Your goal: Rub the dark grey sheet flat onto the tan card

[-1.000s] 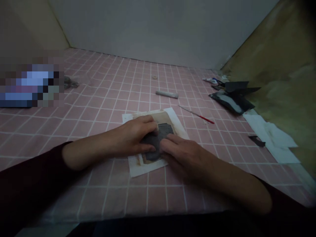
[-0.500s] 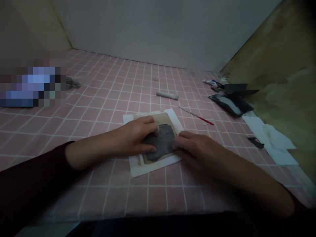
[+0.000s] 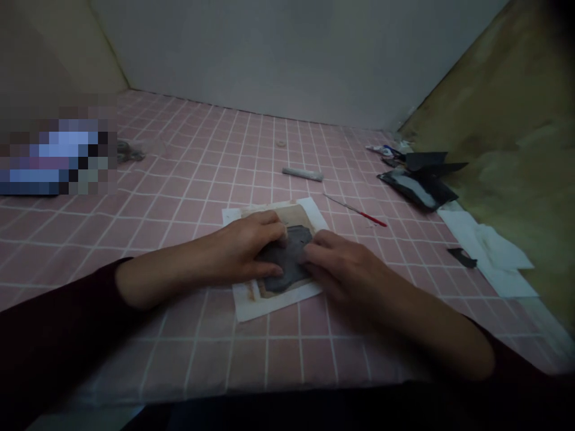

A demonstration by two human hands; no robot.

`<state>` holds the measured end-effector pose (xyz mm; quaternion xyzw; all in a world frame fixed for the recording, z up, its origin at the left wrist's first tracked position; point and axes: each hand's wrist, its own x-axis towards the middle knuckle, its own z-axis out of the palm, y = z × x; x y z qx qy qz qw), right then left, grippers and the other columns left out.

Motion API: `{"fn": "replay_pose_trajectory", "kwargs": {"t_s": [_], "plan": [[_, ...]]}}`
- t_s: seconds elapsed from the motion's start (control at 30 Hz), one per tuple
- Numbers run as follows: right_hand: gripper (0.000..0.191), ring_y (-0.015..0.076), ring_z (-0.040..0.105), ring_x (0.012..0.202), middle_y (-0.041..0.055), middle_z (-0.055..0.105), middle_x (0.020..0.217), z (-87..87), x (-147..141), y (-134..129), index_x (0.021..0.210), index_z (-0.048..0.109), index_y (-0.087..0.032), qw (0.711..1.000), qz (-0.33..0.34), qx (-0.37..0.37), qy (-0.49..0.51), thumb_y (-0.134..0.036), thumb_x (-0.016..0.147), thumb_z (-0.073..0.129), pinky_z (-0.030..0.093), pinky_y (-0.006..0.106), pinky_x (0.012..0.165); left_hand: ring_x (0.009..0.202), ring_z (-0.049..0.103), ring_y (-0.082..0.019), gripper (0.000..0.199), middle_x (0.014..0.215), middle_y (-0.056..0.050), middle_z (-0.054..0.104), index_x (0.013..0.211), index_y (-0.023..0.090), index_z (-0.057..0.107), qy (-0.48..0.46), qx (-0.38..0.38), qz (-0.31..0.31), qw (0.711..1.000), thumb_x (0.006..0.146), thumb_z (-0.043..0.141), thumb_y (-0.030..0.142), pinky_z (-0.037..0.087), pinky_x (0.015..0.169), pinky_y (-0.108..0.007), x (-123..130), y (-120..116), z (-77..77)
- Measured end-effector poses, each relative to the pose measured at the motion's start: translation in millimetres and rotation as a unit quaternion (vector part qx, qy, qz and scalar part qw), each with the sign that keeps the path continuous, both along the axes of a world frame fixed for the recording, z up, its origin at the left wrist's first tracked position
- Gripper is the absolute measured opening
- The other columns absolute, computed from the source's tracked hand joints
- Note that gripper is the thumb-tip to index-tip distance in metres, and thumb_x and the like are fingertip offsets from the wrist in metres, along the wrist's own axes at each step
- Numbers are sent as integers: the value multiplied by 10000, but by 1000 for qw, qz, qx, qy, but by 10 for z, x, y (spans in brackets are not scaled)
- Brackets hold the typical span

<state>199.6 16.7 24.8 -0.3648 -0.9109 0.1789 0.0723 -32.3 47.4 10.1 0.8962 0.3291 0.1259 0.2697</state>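
A thin, flat dark grey piece (image 3: 291, 254) with an uneven outline lies on a brownish, stained panel (image 3: 294, 214). Under that is a white sheet (image 3: 254, 310) set slightly askew on the table. My left hand (image 3: 258, 245) rests on the left part of the grey piece, thumb and fingers apart, pressing it down. From the right, my right hand (image 3: 339, 257) reaches over the piece's right side with its fingers drawn together at the surface. Its fingertips are turned away and blurred, so whatever they pinch is hidden.
A pink checked cloth (image 3: 202, 353) covers the table. Beyond the sheet lie a grey bar (image 3: 302, 174), a red-handled thin tool (image 3: 359, 211) and a small ring (image 3: 281, 143). Dark sheets (image 3: 417, 188), a black scrap (image 3: 462, 257) and white paper (image 3: 498, 251) line the right wall.
My right hand has moved left, from the grey piece's right edge onto its surface. The left hand stays in place on the piece. The view has shifted slightly.
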Motion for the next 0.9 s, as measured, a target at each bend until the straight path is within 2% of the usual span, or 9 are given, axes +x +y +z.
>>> {"fn": "replay_pose_trajectory", "kwargs": {"t_s": [0.13, 0.23, 0.3, 0.4, 0.47, 0.67, 0.83, 0.9], "plan": [[151, 147, 497, 755, 47, 520, 892, -36, -20, -3, 849, 546, -165, 999, 35, -6, 18, -68, 899, 441, 388, 266, 657, 894, 497, -168, 238, 993, -33, 500, 955, 163, 555, -2, 1, 1, 1000, 811, 680, 308, 407, 735, -282, -1, 0, -1], [131, 132, 495, 714, 19, 520, 846, -8, 60, 37, 830, 507, -176, 1000, 4, -10, -11, -66, 888, 466, 376, 262, 645, 883, 497, -165, 253, 1000, -35, 501, 976, 164, 551, 1, -1, -2, 1000, 807, 681, 301, 405, 727, -280, 2, 5, 0], [111, 131, 504, 722, 10, 526, 836, 6, 61, 37, 854, 488, -178, 1000, -18, -9, 4, -70, 882, 487, 379, 260, 658, 879, 499, -165, 257, 1003, -35, 504, 978, 164, 551, 2, -1, 0, 1000, 801, 685, 294, 403, 721, -278, 5, 8, 1], [104, 132, 497, 719, 9, 527, 836, 5, -25, -17, 879, 453, -183, 999, 8, -16, 40, -88, 882, 495, 370, 254, 643, 895, 504, -169, 231, 999, -35, 510, 953, 170, 553, -3, -2, 2, 1000, 803, 680, 290, 407, 734, -281, 5, 8, 2], [117, 131, 480, 701, 11, 518, 841, 10, -53, -47, 861, 434, -189, 999, 30, -23, 31, -80, 885, 469, 355, 257, 623, 899, 505, -170, 213, 992, -33, 512, 943, 176, 553, -5, -2, 3, 1000, 811, 671, 294, 410, 740, -282, 2, 6, 1], [166, 117, 466, 683, -18, 497, 796, 55, 88, 1, 825, 406, -202, 1000, -4, -24, -10, -54, 877, 462, 332, 254, 625, 877, 500, -166, 247, 998, -35, 506, 965, 173, 545, -6, 0, -6, 1000, 797, 684, 289, 408, 715, -276, -1, 1, -10], [169, 114, 460, 692, -3, 500, 868, 9, 8, -34, 873, 421, -205, 998, 58, -32, 19, -36, 868, 438, 331, 244, 610, 893, 501, -173, 212, 987, -33, 506, 935, 174, 546, -5, 0, 0, 1000, 815, 667, 301, 407, 730, -288, -3, 6, -9], [183, 110, 462, 680, -3, 497, 875, 22, 38, -32, 868, 416, -206, 998, 48, -44, -3, -24, 857, 437, 329, 242, 598, 896, 501, -171, 229, 997, -33, 506, 952, 174, 546, -5, 0, -2, 1000, 814, 671, 307, 406, 730, -285, -6, 8, -9]]}}
